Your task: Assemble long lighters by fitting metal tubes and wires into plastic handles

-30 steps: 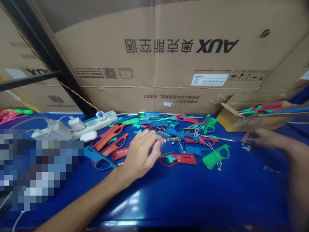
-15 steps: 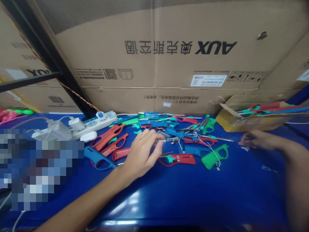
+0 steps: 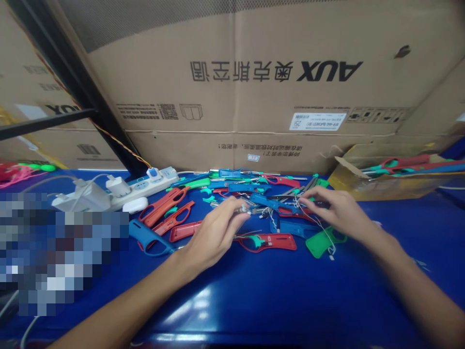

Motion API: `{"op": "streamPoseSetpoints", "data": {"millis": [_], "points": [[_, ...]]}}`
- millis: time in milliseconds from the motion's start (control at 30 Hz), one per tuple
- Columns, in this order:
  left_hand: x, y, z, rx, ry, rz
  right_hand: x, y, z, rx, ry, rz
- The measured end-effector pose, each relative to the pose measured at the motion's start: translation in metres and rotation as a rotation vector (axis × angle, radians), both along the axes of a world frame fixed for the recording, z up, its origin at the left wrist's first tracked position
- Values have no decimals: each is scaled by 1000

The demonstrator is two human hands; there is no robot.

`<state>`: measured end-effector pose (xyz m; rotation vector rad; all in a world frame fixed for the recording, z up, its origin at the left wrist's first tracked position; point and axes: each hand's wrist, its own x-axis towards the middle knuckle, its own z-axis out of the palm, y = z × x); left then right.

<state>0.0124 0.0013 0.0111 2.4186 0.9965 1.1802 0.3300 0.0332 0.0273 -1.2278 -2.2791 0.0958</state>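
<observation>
My left hand point(image 3: 220, 225) is closed in a pinch on a small part with a pale, shiny end point(image 3: 244, 209); its kind cannot be made out. My right hand point(image 3: 336, 208) reaches in over the pile, thumb and forefinger pinched at a thin white wire point(image 3: 319, 223) that trails across a green lighter handle shell point(image 3: 317, 242). Beneath and between the hands lie long-reach lighter parts: a blue shell point(image 3: 294, 228), a red shell point(image 3: 279, 241) with a turquoise piece point(image 3: 257, 241), and metal tubes. Left of my left hand is another red shell point(image 3: 185, 231).
A cardboard box point(image 3: 392, 186) at the right holds more lighter parts. A white power strip point(image 3: 145, 185) with plugged adapters and a white case point(image 3: 135, 205) stand at the left. Large cartons point(image 3: 247, 106) rise behind the blue table point(image 3: 254, 300). A black metal post point(image 3: 98, 111) slants at the left.
My right hand has moved left, from the bare table near the cardboard box to the white wires over the pile. The left hand keeps its pinch in almost the same place.
</observation>
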Motion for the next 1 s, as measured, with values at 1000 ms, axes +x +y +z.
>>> {"op": "streamPoseSetpoints", "data": {"millis": [1000], "points": [[6,-2,-8,68,358,-138,-42,-12,-22,-223,84,332]]}}
